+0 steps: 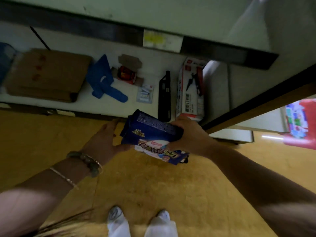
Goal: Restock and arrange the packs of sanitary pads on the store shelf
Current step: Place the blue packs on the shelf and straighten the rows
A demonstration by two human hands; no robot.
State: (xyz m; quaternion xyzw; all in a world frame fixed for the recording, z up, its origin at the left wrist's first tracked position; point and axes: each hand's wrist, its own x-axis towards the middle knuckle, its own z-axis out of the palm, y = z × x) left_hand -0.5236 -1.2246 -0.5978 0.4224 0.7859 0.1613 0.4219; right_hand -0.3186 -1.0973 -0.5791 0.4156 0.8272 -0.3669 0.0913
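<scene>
My right hand (189, 134) clamps the pad pack (150, 134); my flat left hand (106, 139) steadies it. I should keep it level toward the shelf (119, 106) at twelve o'clock.

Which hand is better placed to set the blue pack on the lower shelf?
Probably right: the right hand grips the blue pack; the left hand is open beside it, only its thumb touching. The lower shelf lies ahead.

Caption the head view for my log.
Right hand grips a blue pad pack, left hand touches it, before a low shelf.
</scene>
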